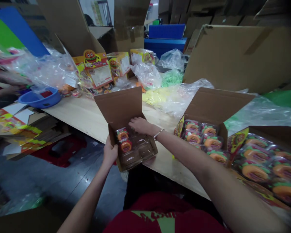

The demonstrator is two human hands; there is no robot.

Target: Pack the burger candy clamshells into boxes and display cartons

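An open cardboard box [126,111] leans over the table's front edge, its lid raised at the back. Inside lies a clear plastic tray [133,158]. Two burger-shaped toys [126,146] fill part of its left column. My left hand [111,152] grips the box's left wall, thumb on the near side. With fingers curled downward, my right hand [141,125] reaches into the far right part of the box. Whatever is under those fingers is hidden by the hand. A bracelet [158,134] circles my right wrist.
Two more open boxes to the right hold packed burger toys [212,142] [255,171]. Behind are printed display boxes [99,72], plastic bags [147,76] and a large carton [240,58]. A blue basin [42,98] stands left, near another person's hands [8,87].
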